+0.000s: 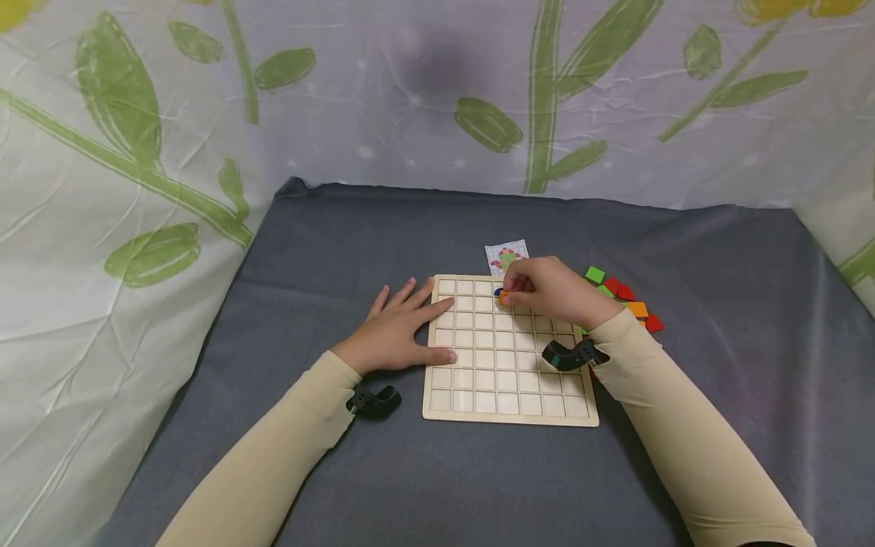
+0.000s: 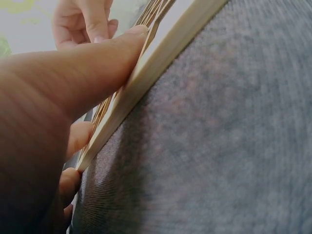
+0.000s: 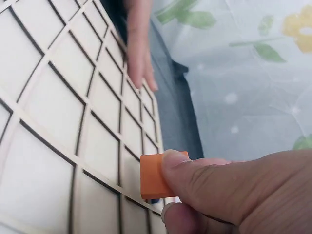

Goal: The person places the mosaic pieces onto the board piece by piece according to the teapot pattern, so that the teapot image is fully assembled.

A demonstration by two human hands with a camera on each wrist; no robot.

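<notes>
A wooden grid board (image 1: 506,418) lies flat on the dark grey cloth. My left hand (image 1: 393,334) rests on its left edge with fingers spread, thumb and forefinger on the frame and outer squares. Over the far rows, my right hand (image 1: 557,292) pinches a small orange square block (image 3: 152,176) between thumb and fingers. Just beside that block a bit of a blue piece (image 1: 497,292) shows at the top row; its shape is mostly hidden. The other squares that I can see hold nothing.
A picture card (image 1: 506,255) with a coloured grid pattern lies behind the board, partly covered by my right hand. Right of the board sits a loose pile of blocks, among them a green one (image 1: 595,274), an orange one (image 1: 637,309) and a red one (image 1: 654,324).
</notes>
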